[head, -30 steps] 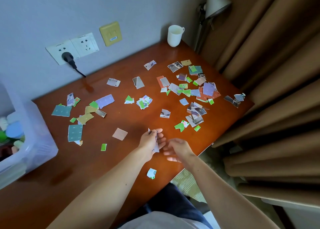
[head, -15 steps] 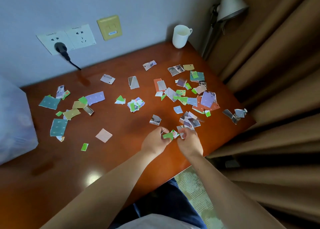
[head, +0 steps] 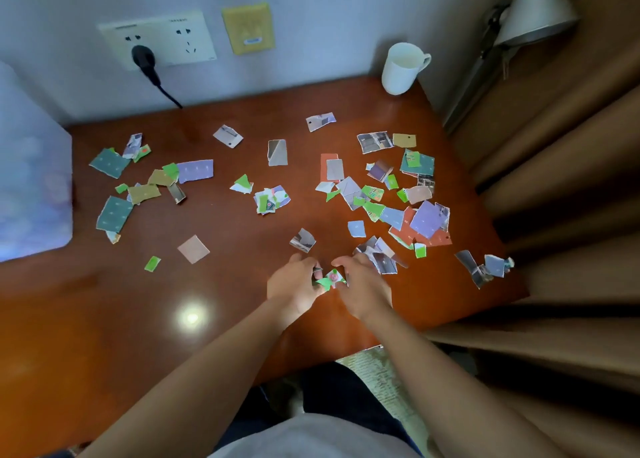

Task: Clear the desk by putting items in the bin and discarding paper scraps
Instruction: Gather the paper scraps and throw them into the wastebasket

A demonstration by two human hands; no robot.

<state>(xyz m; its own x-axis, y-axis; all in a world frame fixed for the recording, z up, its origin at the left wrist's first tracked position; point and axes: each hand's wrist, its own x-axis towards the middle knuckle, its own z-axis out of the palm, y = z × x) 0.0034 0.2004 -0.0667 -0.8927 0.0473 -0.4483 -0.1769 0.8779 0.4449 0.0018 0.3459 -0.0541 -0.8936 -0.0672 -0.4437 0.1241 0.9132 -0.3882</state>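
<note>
Green-and-white paper scrap (head: 330, 280) pinched between left hand (head: 294, 289) and right hand (head: 363, 289), just above desk (head: 104, 319) near front edge. Fingers of both hands curled closed on scrap. Long axis roughly left-right; pointing direction cannot be told. Other scraps (head: 398, 198) scattered across desk; bin (head: 34, 180) at far left.

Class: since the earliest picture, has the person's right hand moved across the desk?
Yes. The right hand has moved away from the near desk edge, towards the white mug.

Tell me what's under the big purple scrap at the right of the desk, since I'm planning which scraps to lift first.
The purple scrap overlaps an orange-red piece that sticks out below it. Anything else beneath it is covered.
</note>
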